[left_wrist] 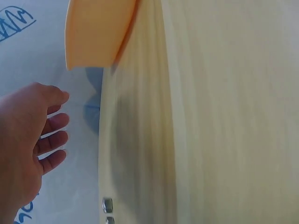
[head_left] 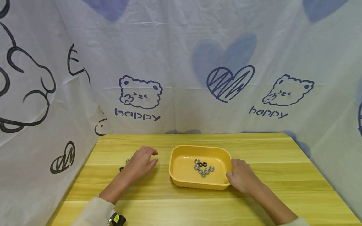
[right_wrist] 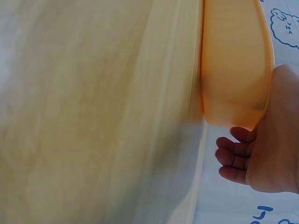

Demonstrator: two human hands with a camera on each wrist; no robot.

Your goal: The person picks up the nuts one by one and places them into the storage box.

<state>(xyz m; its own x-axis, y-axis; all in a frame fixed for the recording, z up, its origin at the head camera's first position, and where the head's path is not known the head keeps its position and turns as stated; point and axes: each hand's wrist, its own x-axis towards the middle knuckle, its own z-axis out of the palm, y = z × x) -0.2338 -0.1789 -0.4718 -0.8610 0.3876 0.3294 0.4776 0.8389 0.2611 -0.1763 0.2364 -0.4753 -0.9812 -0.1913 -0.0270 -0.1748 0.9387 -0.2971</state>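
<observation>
A yellow plastic tray [head_left: 181, 182] stands on the wooden table, with several silver and dark hex nuts [head_left: 206, 171] lying loose on its floor. My right hand [head_left: 243, 176] grips the tray's right end, thumb over the rim; in the right wrist view its fingers [right_wrist: 233, 158] curl by the tray's orange-looking corner [right_wrist: 236, 84]. To the left of the tray, my left hand [head_left: 142, 161] hovers with loosely bent fingers and nothing visible in them. Left of that hand, a dark nut [head_left: 121, 169] and a silver nut [head_left: 127, 161] sit on the table, partly hidden by the hand and forearm.
The wooden table [head_left: 158, 210] has rounded back corners. Behind it and along both sides hangs a white cloth [head_left: 181, 103] printed with bears and hearts. A black device [head_left: 117, 218] is strapped at the left wrist.
</observation>
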